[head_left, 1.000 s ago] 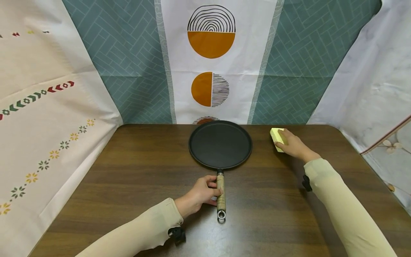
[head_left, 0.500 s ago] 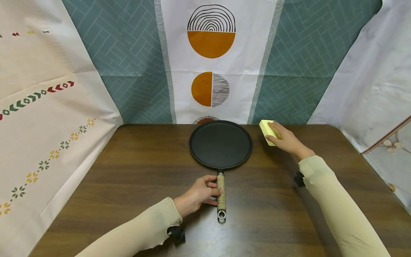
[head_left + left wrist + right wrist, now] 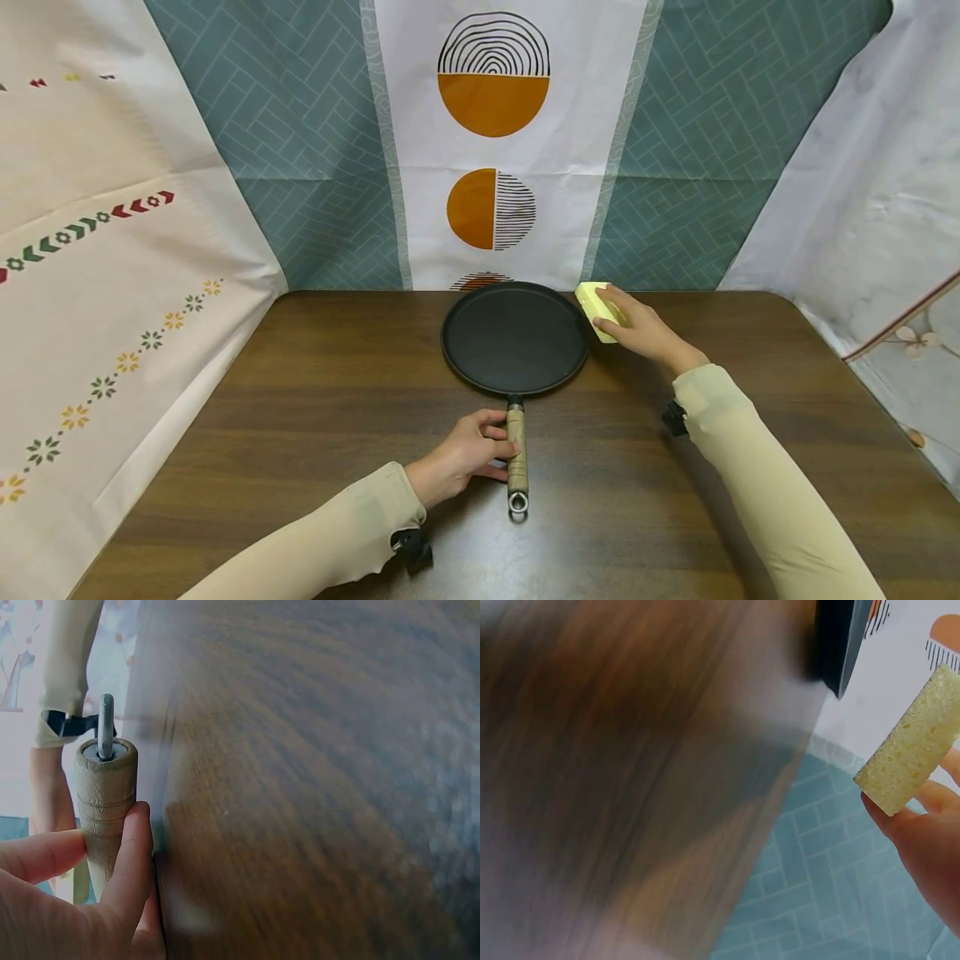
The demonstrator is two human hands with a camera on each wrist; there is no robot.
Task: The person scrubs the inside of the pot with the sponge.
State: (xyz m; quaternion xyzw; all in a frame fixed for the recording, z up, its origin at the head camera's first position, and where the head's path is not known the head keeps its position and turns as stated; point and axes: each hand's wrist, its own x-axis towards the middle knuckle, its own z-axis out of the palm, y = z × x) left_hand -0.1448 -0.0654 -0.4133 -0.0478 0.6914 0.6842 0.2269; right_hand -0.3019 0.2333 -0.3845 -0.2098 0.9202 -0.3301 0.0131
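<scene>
A flat round black pan [image 3: 515, 337] lies on the table, its wooden handle [image 3: 517, 467] pointing toward me. My left hand [image 3: 465, 454] pinches that handle from the left, with the thumb on one side and fingers on the other, as the left wrist view also shows. A metal hanging ring [image 3: 106, 724] sticks out of the handle's end. My right hand [image 3: 637, 323] grips a pale yellow sponge [image 3: 597, 312] just off the pan's right rim. In the right wrist view the porous sponge [image 3: 911, 742] is held up off the table, with the pan's edge [image 3: 841, 645] apart from it.
The dark wooden table [image 3: 337, 400] reaches back to a teal and white patterned cloth [image 3: 315, 167]. Printed cloths hang along the left [image 3: 90, 292] and right [image 3: 885, 192] sides. Black camera mounts sit on both wrists.
My right hand has lifted the sponge off the table and carried it left to beside the pan's rim. My left hand and the pan have stayed in place.
</scene>
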